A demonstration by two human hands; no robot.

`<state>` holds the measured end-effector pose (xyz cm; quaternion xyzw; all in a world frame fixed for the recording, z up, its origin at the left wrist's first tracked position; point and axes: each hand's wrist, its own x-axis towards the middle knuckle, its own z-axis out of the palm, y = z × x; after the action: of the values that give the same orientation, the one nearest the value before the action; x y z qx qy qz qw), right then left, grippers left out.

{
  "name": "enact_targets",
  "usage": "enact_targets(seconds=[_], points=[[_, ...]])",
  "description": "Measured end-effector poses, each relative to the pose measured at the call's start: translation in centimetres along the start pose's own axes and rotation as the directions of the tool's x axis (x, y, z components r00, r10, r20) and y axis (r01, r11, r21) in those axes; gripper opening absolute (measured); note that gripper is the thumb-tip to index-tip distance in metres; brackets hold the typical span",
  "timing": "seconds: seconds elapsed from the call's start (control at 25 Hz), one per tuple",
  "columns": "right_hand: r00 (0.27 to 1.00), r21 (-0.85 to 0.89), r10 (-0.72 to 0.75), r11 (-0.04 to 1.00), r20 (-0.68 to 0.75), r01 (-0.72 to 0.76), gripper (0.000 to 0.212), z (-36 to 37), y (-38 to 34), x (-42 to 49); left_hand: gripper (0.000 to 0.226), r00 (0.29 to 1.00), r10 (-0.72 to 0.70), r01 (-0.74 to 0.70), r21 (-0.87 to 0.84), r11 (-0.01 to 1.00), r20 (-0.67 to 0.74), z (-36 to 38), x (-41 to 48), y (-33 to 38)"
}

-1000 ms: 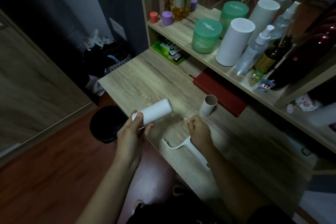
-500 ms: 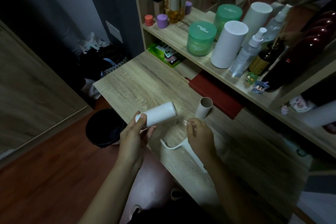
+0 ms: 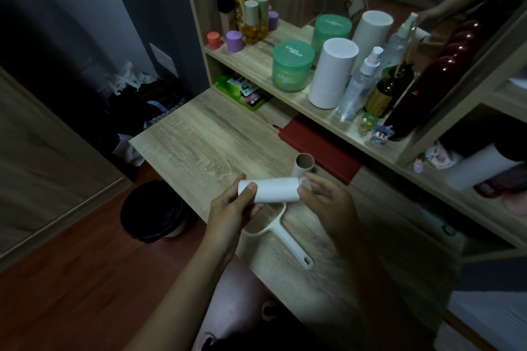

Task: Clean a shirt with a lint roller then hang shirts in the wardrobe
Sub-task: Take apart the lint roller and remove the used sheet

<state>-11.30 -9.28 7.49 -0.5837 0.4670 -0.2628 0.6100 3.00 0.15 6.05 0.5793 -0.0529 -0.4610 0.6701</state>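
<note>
The left hand [image 3: 231,208] holds the white refill roll [image 3: 273,189] above the table [image 3: 205,145], its grip closed round the roll's 9 o'clock end with the thumb on top. The right hand [image 3: 328,202] meets the 3 o'clock end, its grip narrow, thumb and forefinger pinching the roll's edge. The lint roller handle [image 3: 285,234] lies flat on the table at 6 o'clock from the roll, with no roll fitted. An empty cardboard core [image 3: 303,165] stands upright at 1 o'clock, near the roll. A dark bin [image 3: 151,211] stands on the floor at 9 o'clock.
</note>
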Motion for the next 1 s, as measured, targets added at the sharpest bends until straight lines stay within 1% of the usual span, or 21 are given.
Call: enact_targets(seconds=[0.08, 0.16, 0.24, 0.32, 0.4, 0.48, 0.56, 0.64, 0.72, 0.8, 0.84, 0.92, 1.0], points=[[0.996, -0.020, -0.004, 1.000, -0.091, 0.002, 0.025, -1.0, 0.8, -0.2, 0.044, 1.000, 0.008, -0.008, 0.024, 1.000, 0.012, 0.0, 0.1, -0.6], [0.988, -0.056, 0.024, 0.998, -0.156, -0.033, 0.021, -1.7, 2.4, -0.1, 0.040, 1.000, 0.019, -0.019, 0.038, 0.999, 0.004, -0.1, 0.1, -1.0], [0.975, -0.181, 0.051, 0.979, -0.218, -0.092, 0.022, -2.5, 5.4, 0.7, 0.043, 0.999, 0.031, -0.030, 0.041, 0.999, -0.017, -0.1, 0.1, -1.2], [0.963, -0.344, 0.052, 0.928, -0.265, -0.145, 0.026, -3.3, 8.5, 1.9, 0.039, 0.999, 0.036, -0.035, 0.047, 0.998, -0.027, -0.2, 0.1, -1.4], [0.958, -0.458, 0.048, 0.871, -0.283, -0.179, 0.028, -4.1, 10.7, 2.9, 0.036, 0.999, 0.043, -0.041, 0.069, 0.997, -0.016, -0.3, 0.0, -1.7], [0.958, -0.548, 0.012, 0.818, -0.288, -0.174, 0.030, -4.5, 11.7, 3.6, 0.044, 0.999, 0.048, -0.046, 0.087, 0.995, -0.019, -0.4, -0.1, -1.9], [0.957, -0.613, -0.046, 0.777, -0.285, -0.145, 0.031, -4.7, 12.0, 3.9, 0.047, 0.998, 0.057, -0.055, 0.099, 0.994, -0.024, -0.3, -0.1, -2.1], [0.954, -0.642, -0.114, 0.760, -0.277, -0.096, 0.031, -4.5, 12.0, 3.7, 0.044, 0.998, 0.063, -0.061, 0.100, 0.993, -0.023, -0.2, 0.0, -2.3], [0.933, -0.601, -0.174, 0.797, -0.314, -0.053, 0.029, -4.4, 11.2, 3.1, 0.040, 0.998, 0.058, -0.056, 0.092, 0.994, -0.015, 0.0, 0.1, -2.5], [0.911, -0.445, -0.180, 0.895, -0.370, -0.004, 0.022, -4.5, 9.5, 2.2, 0.041, 0.999, 0.038, -0.038, 0.066, 0.997, 0.005, 0.6, 0.2, -2.7], [0.914, -0.344, -0.161, 0.939, -0.373, 0.025, 0.019, -4.6, 8.6, 1.7, 0.041, 1.000, 0.024, -0.025, 0.047, 0.999, 0.020, 1.1, 0.3, -2.8], [0.947, -0.132, -0.062, 0.991, -0.314, 0.021, 0.021, -4.7, 6.6, 1.2, 0.043, 0.998, -0.016, 0.015, 0.011, 1.000, 0.061, 2.7, 0.3, -2.9], [0.971, 0.054, 0.080, 0.996, -0.225, -0.069, 0.020, -4.6, 5.0, 1.1, 0.044, 0.994, -0.051, 0.050, 0.009, 0.999, 0.099, 4.6, 0.2, -3.3]])
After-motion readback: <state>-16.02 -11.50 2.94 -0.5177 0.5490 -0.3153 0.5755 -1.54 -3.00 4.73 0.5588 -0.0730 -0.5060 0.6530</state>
